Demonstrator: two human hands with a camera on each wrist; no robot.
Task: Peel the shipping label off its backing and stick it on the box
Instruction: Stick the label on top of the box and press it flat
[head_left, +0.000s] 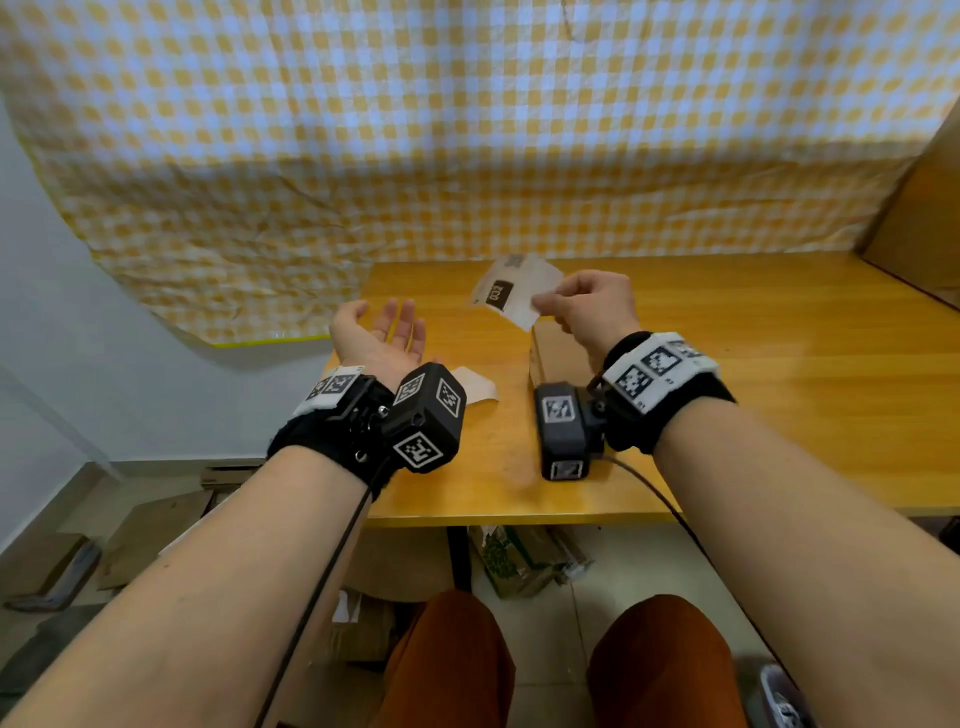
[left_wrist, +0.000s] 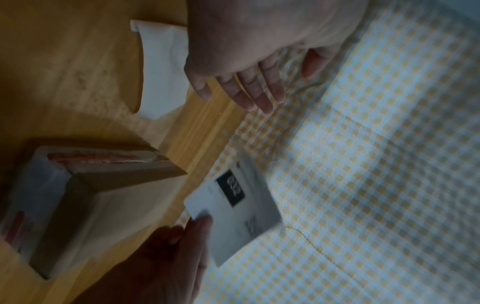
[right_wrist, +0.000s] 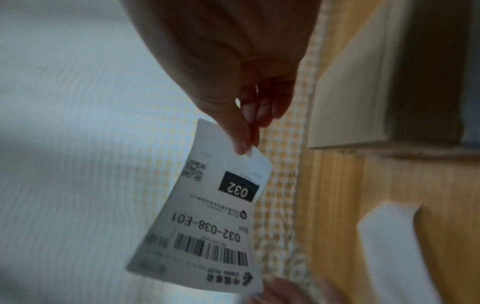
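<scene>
A white shipping label (head_left: 511, 295) (right_wrist: 210, 216) (left_wrist: 239, 214) with a barcode and a black "032" patch hangs in the air, pinched at one corner by my right hand (head_left: 587, 306) (right_wrist: 244, 131). It hovers just above the far end of a brown cardboard box (head_left: 553, 353) (left_wrist: 85, 197) (right_wrist: 363, 92) lying on the wooden table. My left hand (head_left: 387, 332) (left_wrist: 254, 78) is palm up to the left of the label, fingers spread and holding nothing. The peeled backing sheet (head_left: 478, 384) (left_wrist: 161, 67) (right_wrist: 405, 253) lies flat on the table near my left wrist.
The yellow wooden table (head_left: 727, 415) stretches to the right. A yellow-and-white checked cloth (head_left: 467, 130) hangs behind it. A large cardboard piece (head_left: 919, 218) leans at the far right. Boxes and packaging (head_left: 519, 566) lie on the floor under the table.
</scene>
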